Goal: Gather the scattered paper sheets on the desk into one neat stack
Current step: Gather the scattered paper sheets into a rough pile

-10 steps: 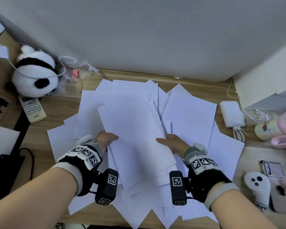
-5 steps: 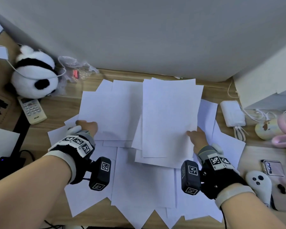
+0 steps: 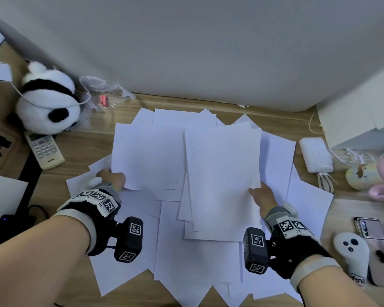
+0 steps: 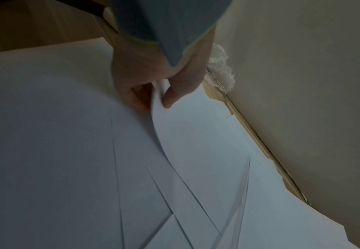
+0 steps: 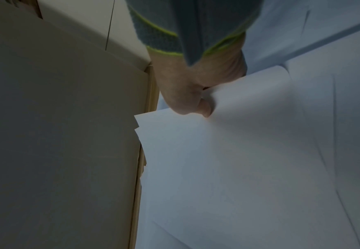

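Observation:
Several white paper sheets (image 3: 197,260) lie spread over the wooden desk (image 3: 75,169). My right hand (image 3: 261,194) pinches the lower right edge of a small bundle of sheets (image 3: 222,173) right of centre; the right wrist view shows the thumb (image 5: 204,107) on top of that bundle (image 5: 238,151). My left hand (image 3: 111,176) pinches the lower left corner of a sheet (image 3: 146,156) left of centre. In the left wrist view the thumb (image 4: 174,94) and fingers hold the curled edge of that sheet (image 4: 196,143).
A panda plush (image 3: 47,103), a remote control (image 3: 43,149) and crumpled plastic wrap (image 3: 102,94) sit at the back left. A white power bank (image 3: 316,155), a phone (image 3: 368,228) and a white controller (image 3: 350,251) lie to the right. The wall (image 3: 197,52) runs close behind.
Both hands split apart from one bundle in the middle. The right hand carried its bundle right; the left hand moved left and took hold of a separate sheet's corner, now lifted.

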Demonstrator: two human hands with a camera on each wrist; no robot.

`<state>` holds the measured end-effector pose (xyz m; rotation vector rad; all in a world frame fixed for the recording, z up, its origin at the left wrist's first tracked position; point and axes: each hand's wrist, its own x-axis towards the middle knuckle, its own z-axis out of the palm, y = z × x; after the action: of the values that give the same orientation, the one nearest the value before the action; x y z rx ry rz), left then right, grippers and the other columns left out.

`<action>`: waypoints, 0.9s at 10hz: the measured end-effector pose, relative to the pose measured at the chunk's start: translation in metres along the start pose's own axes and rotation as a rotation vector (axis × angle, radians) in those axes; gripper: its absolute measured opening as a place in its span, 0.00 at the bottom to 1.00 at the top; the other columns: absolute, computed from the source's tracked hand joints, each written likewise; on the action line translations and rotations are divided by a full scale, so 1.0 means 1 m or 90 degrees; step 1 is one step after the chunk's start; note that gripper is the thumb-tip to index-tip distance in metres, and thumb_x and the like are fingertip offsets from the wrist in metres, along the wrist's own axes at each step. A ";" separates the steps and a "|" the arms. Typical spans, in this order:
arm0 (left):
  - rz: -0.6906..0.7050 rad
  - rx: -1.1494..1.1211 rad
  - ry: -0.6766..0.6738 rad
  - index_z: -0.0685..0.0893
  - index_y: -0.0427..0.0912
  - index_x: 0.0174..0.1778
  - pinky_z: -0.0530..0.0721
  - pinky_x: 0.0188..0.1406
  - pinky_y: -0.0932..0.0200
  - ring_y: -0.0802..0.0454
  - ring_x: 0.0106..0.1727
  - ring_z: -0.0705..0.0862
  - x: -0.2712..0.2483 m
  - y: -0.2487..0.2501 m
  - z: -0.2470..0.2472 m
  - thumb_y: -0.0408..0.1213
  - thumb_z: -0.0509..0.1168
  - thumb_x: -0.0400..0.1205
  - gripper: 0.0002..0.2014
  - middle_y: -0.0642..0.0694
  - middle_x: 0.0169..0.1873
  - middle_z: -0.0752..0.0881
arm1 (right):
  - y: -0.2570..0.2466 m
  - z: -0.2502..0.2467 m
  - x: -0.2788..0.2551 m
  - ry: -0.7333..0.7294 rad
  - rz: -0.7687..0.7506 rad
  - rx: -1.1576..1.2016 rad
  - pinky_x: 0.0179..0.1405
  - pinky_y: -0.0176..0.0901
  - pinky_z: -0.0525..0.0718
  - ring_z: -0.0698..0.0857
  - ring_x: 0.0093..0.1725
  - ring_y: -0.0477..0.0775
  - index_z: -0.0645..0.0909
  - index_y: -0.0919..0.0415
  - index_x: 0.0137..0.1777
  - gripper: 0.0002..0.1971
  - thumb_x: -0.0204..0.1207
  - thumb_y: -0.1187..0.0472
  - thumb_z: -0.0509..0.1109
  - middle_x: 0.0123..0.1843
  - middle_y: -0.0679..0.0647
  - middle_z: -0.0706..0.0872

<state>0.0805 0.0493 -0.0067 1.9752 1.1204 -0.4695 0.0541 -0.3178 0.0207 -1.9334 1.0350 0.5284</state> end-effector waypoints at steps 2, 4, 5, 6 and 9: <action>0.046 -0.271 -0.080 0.82 0.28 0.47 0.79 0.52 0.55 0.43 0.45 0.82 -0.001 0.015 -0.013 0.17 0.53 0.81 0.12 0.38 0.44 0.80 | -0.004 -0.009 -0.005 -0.029 -0.063 0.085 0.56 0.44 0.72 0.77 0.61 0.60 0.71 0.67 0.73 0.22 0.80 0.74 0.58 0.73 0.63 0.77; 0.080 -0.037 -0.173 0.74 0.34 0.71 0.83 0.47 0.60 0.39 0.64 0.79 -0.023 0.038 -0.016 0.23 0.54 0.84 0.19 0.31 0.72 0.76 | -0.032 -0.021 -0.012 -0.112 -0.138 0.083 0.67 0.52 0.77 0.80 0.58 0.60 0.75 0.63 0.71 0.19 0.80 0.70 0.60 0.68 0.62 0.81; 0.123 0.047 -0.249 0.72 0.34 0.74 0.81 0.56 0.51 0.43 0.59 0.77 -0.031 0.043 -0.004 0.25 0.59 0.82 0.22 0.36 0.66 0.79 | -0.042 -0.015 -0.018 -0.163 -0.159 0.018 0.68 0.51 0.77 0.81 0.62 0.61 0.74 0.64 0.72 0.19 0.81 0.67 0.60 0.66 0.60 0.81; 0.142 0.023 -0.244 0.75 0.37 0.71 0.85 0.46 0.52 0.41 0.57 0.79 -0.035 0.045 0.010 0.33 0.66 0.80 0.22 0.36 0.67 0.78 | -0.043 -0.003 -0.023 -0.198 -0.168 -0.060 0.60 0.45 0.75 0.80 0.60 0.60 0.73 0.67 0.72 0.18 0.82 0.67 0.59 0.62 0.60 0.81; 0.088 -0.193 -0.140 0.87 0.31 0.56 0.81 0.47 0.61 0.46 0.46 0.80 -0.036 0.042 0.039 0.29 0.53 0.85 0.16 0.43 0.44 0.84 | -0.009 0.020 -0.006 -0.126 -0.108 -0.102 0.62 0.51 0.82 0.84 0.55 0.62 0.80 0.67 0.63 0.15 0.77 0.66 0.64 0.61 0.64 0.86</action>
<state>0.0986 -0.0134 0.0119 1.6788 0.8560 -0.4054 0.0585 -0.2957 0.0182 -2.0398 0.7151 0.7079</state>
